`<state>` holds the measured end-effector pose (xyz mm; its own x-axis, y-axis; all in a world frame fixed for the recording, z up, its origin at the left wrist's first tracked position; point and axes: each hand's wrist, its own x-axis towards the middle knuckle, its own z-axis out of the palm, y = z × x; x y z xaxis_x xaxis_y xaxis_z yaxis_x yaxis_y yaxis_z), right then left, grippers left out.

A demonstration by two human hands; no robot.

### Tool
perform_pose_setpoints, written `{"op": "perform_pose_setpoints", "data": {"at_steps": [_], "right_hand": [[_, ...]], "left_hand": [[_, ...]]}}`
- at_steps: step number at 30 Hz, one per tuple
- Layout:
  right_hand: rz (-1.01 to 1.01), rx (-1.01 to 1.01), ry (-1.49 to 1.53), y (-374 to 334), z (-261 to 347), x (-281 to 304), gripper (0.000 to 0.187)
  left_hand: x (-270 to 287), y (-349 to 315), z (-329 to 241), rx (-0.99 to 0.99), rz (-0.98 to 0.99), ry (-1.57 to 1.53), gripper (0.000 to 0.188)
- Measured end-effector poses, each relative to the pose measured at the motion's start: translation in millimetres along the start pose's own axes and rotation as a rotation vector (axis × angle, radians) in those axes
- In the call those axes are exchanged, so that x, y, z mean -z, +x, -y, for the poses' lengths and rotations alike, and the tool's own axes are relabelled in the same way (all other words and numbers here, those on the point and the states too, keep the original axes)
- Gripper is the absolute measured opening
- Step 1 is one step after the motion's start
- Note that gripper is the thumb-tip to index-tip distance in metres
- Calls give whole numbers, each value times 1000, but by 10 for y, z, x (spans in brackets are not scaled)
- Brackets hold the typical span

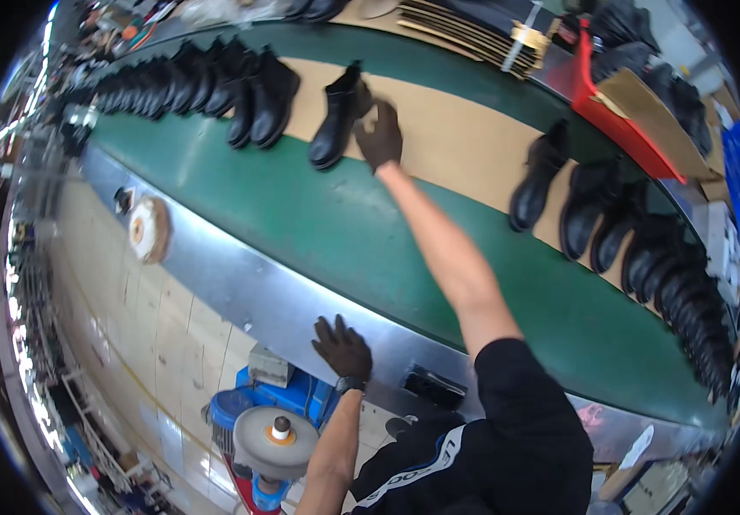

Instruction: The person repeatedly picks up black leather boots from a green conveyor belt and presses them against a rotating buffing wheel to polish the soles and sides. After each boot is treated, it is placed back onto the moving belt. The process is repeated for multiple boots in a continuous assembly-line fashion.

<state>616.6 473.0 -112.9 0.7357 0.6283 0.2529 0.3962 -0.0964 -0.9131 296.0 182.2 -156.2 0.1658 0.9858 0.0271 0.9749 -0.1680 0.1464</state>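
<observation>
My right hand [379, 137], in a dark brown glove, reaches across the green conveyor belt [301, 202]. Its fingers are apart and lightly curled beside the heel side of a black ankle boot [334, 124]; whether they touch it I cannot tell. That boot stands upright, partly on a strip of brown paper [447, 129] laid along the belt. My left hand [342, 348], gloved alike, has its fingers spread over the bare metal ledge [258, 300] at the belt's near side. A pair of black boots [267, 103] stands just left of the single one.
Rows of black boots line the belt at left and right [580, 206]. A blue machine with a grey wheel [275, 439] stands below my left hand. On the ledge lie a white round pad [148, 229] and a flat black object [434, 388]. A red bin [619, 120] is beyond the belt.
</observation>
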Motion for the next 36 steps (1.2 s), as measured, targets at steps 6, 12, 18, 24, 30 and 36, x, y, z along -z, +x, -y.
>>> {"op": "perform_pose_setpoints", "data": {"at_steps": [6,12,18,24,30,36], "right_hand": [[616,146,-641,733,394,-77,45],[452,447,-394,-308,743,579,23],[291,0,39,-1981,1564,2067,22],[417,-291,119,-3640,2302,2986,20],[60,443,-513,-4679,2688,3415,74],[668,-1110,425,-5685,2176,3577,49]], "left_hand": [[-2,26,29,3,-25,-52,42],[-93,-52,134,-26,-72,-45,42],[478,-66,243,182,146,-1435,77],[1391,-812,214,27,111,-2041,56],[1449,-1495,455,510,312,-2686,71],[1053,-2496,1110,955,513,-2835,27]]}}
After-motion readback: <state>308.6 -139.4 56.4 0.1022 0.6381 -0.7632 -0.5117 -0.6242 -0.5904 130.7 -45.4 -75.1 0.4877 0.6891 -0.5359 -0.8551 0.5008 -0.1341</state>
